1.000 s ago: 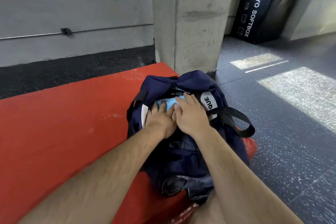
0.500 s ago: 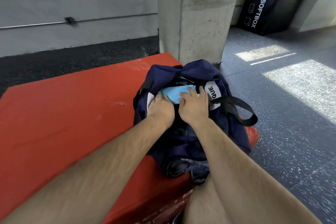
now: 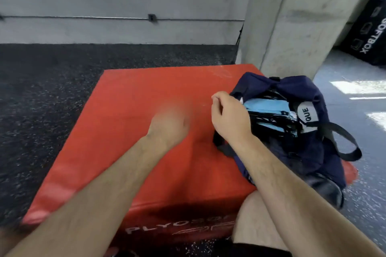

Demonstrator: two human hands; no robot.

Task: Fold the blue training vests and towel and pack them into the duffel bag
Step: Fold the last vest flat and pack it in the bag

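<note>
1. Your left hand (image 3: 167, 125), over the red soft box (image 3: 135, 100), is too blurry to tell if it is open or closed.
2. Your right hand (image 3: 229, 119) has its fingers curled at the duffel bag (image 3: 313, 152) edge; I cannot tell if they hold anything.
3. The blue vests (image 3: 265, 106) sit in the open bag, just right of that hand. A tug could spill them.
4. I count one bag, one box, one bunched vest pile.

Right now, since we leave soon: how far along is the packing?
Done: blue vests lie folded inside the bag. In hand: right hand curls at its rim, grip unclear; left hand is blurred. Remaining: bag gapes open; no towel visible.
</note>
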